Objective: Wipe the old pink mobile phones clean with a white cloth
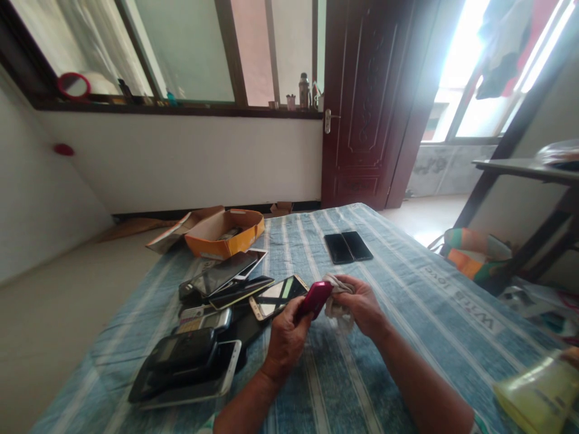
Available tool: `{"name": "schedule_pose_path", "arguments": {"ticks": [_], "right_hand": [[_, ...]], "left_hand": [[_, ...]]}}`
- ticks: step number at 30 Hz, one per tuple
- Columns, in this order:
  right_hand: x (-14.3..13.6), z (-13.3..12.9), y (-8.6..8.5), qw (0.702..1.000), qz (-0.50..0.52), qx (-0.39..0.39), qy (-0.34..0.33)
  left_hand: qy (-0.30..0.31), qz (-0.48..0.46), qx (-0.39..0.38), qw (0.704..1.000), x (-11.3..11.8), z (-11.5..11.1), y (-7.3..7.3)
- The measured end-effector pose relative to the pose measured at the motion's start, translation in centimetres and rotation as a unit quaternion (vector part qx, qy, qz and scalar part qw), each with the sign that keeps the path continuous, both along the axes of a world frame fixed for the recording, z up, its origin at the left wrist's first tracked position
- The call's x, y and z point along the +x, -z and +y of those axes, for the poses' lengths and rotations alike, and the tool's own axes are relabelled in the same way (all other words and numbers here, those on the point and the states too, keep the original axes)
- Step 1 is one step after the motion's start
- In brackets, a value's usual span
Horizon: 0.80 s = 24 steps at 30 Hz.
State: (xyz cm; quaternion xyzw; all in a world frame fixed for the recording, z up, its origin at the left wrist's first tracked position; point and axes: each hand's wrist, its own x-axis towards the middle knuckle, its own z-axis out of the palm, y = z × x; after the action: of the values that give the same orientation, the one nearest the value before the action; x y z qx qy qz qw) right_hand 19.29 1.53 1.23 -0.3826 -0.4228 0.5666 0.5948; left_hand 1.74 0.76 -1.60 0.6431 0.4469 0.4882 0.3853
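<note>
My left hand [289,330] is wrapped round a magenta mobile phone [315,299], held tilted above the bed or table cover. A crumpled pale cloth [339,304] is pinched in my right hand [362,304], and it touches the phone's upper end. Just left of my hands lies a gold-framed smartphone [277,296], screen up. It borders a loose pile of phones, among them a silver keypad phone [205,319], a black device [183,349] and a white-edged tablet [228,367]. Two black phones [348,247] lie side by side farther off.
An open orange cardboard box [226,244] with a few items inside stands at the far left edge of the striped blue cloth [407,325]. A translucent yellow container [538,389] is at the right. Beyond are a dark red door [362,163] and a shelf [529,170].
</note>
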Motion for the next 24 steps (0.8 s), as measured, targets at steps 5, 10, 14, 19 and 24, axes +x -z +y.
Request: {"name": "schedule_pose_path", "arguments": {"ticks": [5, 10, 14, 19, 24], "right_hand": [[-0.4, -0.4, -0.4, 0.997, -0.07, 0.041, 0.012], [-0.8, -0.6, -0.7, 0.988, -0.131, 0.073, 0.023], [-1.2, -0.6, -0.6, 0.97, -0.195, 0.125, 0.077], [-1.9, -0.6, 0.1, 0.916, -0.286, 0.243, 0.143], [-2.6, -1.4, -0.2, 0.805, -0.411, 0.38, 0.195]], "left_hand": [[-0.002, 0.016, 0.022, 1.0, 0.3, -0.4, -0.8], [0.003, 0.04, 0.049, 0.998, 0.3, -0.5, -1.3], [-0.002, 0.06, 0.051, 0.997, 0.2, -0.5, -1.1], [-0.03, 0.091, 0.082, 0.992, 0.1, -0.5, -2.1], [-0.048, 0.119, 0.149, 0.981, 0.2, -0.7, -3.3]]}}
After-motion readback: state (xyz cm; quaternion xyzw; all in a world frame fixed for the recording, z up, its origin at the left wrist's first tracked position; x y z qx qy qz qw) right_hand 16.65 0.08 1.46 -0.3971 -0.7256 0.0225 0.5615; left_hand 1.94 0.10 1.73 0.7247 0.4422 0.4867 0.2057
